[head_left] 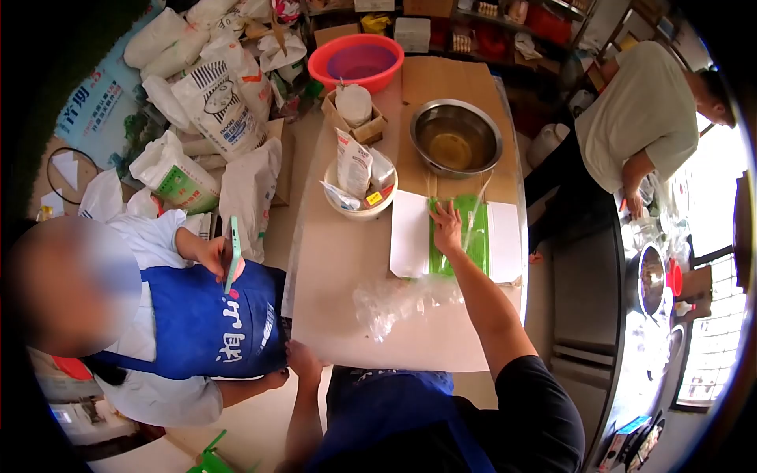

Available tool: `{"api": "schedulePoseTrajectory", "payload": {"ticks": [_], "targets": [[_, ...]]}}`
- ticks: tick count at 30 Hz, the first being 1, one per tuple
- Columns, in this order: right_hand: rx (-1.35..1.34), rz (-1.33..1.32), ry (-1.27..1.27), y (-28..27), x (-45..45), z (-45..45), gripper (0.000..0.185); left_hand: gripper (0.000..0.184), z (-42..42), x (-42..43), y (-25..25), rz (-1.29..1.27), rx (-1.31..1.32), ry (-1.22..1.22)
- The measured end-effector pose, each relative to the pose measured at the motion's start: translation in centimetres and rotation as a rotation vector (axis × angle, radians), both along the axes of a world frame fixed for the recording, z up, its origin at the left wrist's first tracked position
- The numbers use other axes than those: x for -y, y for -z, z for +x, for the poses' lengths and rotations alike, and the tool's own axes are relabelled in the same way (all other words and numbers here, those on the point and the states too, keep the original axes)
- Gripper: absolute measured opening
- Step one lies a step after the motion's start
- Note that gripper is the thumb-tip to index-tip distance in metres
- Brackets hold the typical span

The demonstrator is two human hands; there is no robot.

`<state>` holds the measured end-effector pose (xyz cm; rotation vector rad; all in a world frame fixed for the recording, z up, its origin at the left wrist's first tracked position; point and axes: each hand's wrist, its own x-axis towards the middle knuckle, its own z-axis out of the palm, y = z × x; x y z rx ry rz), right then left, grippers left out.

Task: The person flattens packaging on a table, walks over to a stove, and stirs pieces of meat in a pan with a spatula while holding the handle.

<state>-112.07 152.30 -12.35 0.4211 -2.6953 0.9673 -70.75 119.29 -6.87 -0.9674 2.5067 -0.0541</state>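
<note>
My right hand (pixel 446 229) rests with spread fingers on a bright green sheet or bag (pixel 471 236), which lies over an opened white cardboard piece (pixel 408 236). Clear crumpled plastic (pixel 378 309) lies on the table just nearer to me. At the table's near left corner is my left hand (pixel 303 361), low beside the edge; its fingers are too unclear to read. Beyond the green sheet stands a steel bowl (pixel 456 138) with some liquid in it. Left of the white cardboard, a white bowl (pixel 359 211) holds packets.
A red basin (pixel 319 63) and a small cardboard box (pixel 371 130) stand at the table's far left. A person in a blue apron (pixel 205 315) holds a phone (pixel 233 254) at left. Another person (pixel 635 118) works at the right counter. Sacks (pixel 225 110) are piled left.
</note>
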Motion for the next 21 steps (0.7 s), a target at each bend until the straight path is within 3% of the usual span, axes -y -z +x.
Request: {"api": "schedulePoseTrajectory", "payload": {"ticks": [1, 2, 4, 8, 14, 16, 21], "targets": [[0.004, 0.0, 0.0, 0.1, 0.0, 0.0, 0.036, 0.115, -0.4, -0.3, -1.1, 0.007, 0.024, 0.006], [0.002, -0.006, 0.005, 0.2, 0.0, 0.1, 0.036, 0.115, 0.0, 0.0, 0.0, 0.006, 0.027, 0.006], [0.001, -0.014, 0.01, 0.1, 0.1, -0.1, 0.035, 0.074, 1.2, 1.0, 3.8, -0.117, -0.053, 0.025], [0.019, 0.004, 0.002, -0.3, 0.1, 0.2, 0.041, 0.053, 1.3, 0.7, 3.2, -0.133, -0.055, 0.068], [0.02, 0.031, 0.004, -0.6, 0.1, 0.3, 0.039, 0.056, 1.6, 0.8, 3.8, -0.143, -0.072, 0.091], [0.018, 0.033, 0.009, -0.8, 0.2, 0.4, 0.04, 0.136, 2.6, 1.9, 6.4, -0.128, -0.09, 0.087], [0.033, 0.04, 0.019, -0.8, 0.3, 0.4, 0.037, 0.135, 2.8, 1.9, 5.9, -0.113, -0.125, 0.102]]}}
